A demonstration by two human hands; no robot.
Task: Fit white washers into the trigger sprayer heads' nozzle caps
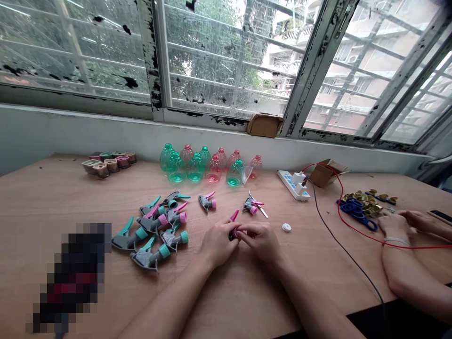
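Observation:
My left hand (pixel 219 241) and my right hand (pixel 259 239) meet over the middle of the wooden table (pixel 52 202), fingers pinched together on one grey spray trigger head with pink parts (pixel 234 224). A heap of several grey trigger heads with teal and pink parts (pixel 155 226) lies just left of my hands. Two more trigger heads, one (pixel 207 201) and another (pixel 252 205), rest a little beyond my hands. A small white cap (pixel 286 228) sits right of my right hand. Several teal and pink plastic bottles (pixel 205 165) stand in a row by the wall.
Another person's arms (pixel 406 254) rest at the table's right, beside a pile of blue and gold small parts (pixel 363 203). A white power strip (pixel 294 183) with red and black cables (pixel 344 221), a cardboard box (pixel 325 172), small pots (pixel 108 162) and a blurred patch (pixel 72 278) are also here.

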